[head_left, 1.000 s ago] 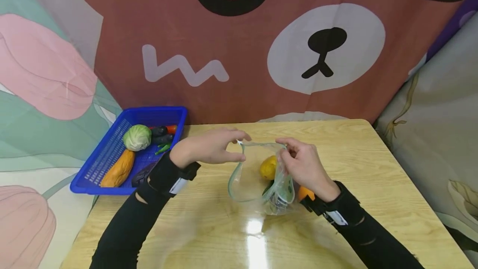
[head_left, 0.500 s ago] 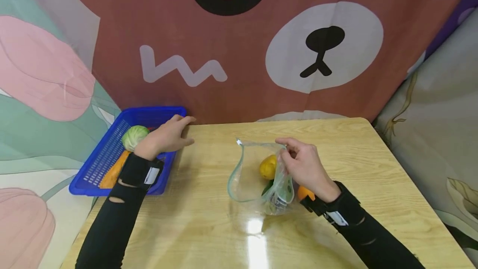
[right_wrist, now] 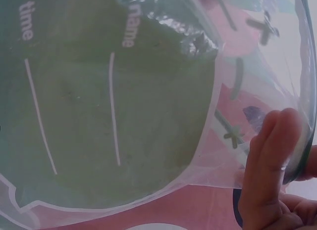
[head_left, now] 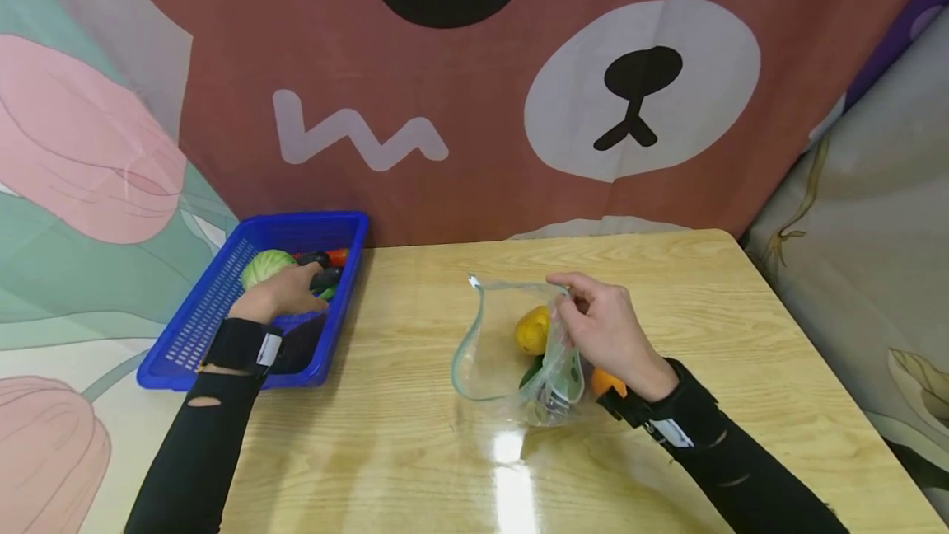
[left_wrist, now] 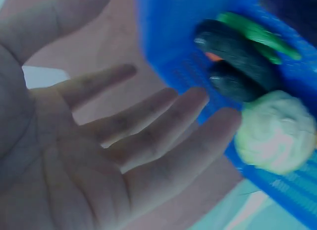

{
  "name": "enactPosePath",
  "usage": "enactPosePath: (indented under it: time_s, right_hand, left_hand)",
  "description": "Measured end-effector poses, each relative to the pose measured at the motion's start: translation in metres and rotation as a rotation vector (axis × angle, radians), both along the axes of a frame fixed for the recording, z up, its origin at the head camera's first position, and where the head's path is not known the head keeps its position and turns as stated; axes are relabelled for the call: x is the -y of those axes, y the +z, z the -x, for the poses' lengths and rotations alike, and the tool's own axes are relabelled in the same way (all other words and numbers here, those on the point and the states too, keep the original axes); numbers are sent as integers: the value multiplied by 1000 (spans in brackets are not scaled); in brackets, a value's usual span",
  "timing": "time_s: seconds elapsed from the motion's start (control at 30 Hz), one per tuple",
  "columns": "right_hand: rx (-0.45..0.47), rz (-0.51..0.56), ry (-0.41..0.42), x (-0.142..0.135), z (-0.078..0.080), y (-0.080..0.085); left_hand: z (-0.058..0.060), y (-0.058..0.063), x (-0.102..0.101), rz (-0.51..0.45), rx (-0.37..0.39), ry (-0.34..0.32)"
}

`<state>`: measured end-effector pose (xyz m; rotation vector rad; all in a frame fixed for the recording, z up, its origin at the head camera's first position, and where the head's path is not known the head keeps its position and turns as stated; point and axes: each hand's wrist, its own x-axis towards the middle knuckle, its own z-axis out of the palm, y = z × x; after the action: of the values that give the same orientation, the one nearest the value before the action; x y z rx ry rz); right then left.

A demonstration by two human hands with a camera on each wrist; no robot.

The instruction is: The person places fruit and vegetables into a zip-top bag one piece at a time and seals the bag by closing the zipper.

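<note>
My left hand (head_left: 285, 291) is over the blue basket (head_left: 354, 270), beside the green cabbage (head_left: 265, 268). In the left wrist view its fingers (left_wrist: 168, 175) are spread, with nothing between them. Close by lie dark cucumber-like vegetables (left_wrist: 237, 57) and green peppers (left_wrist: 257, 34). At the table's middle my right hand (head_left: 604, 332) pinches the rim of a clear zip bag (head_left: 474, 353), whose mouth gapes. A yellow fruit (head_left: 532, 330) and something green show through the plastic. The right wrist view has the bag's printed green panel (right_wrist: 148, 116) and my fingers (right_wrist: 272, 161) at its rim.
An orange fruit (head_left: 608, 382) lies on the wooden table (head_left: 400, 435) by my right wrist, partly hidden. A dark purple vegetable (head_left: 299, 344) and a red one (head_left: 337, 257) are in the basket. Behind the table hangs a bear-print cloth (head_left: 460, 105).
My left hand has let go of the bag's left edge and moved left, down into the basket among the vegetables. The right hand still holds the bag in the same place.
</note>
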<state>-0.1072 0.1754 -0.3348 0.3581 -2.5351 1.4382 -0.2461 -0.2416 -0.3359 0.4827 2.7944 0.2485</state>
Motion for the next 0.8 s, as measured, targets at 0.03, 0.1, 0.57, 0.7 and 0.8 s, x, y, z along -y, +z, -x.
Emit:
enactPosePath:
  time_s: [0.03, 0.1, 0.57, 0.7, 0.8]
  right_hand:
    - [1, -1, 0, 0, 0, 0]
    - [0, -2, 1, 0, 0, 1]
    - [20, -4, 9, 3, 0, 2]
    - [33, -1, 14, 4, 0, 2]
    - [35, -4, 19, 5, 0, 3]
  left_hand:
    - [1, -3, 3, 18, 25, 5]
    - [2, -9, 9, 55, 78, 3]
    - [0, -32, 26, 129, 355, 122]
    - [-1, -34, 28, 127, 361, 132]
    - [-3, -36, 32, 25, 387, 162]
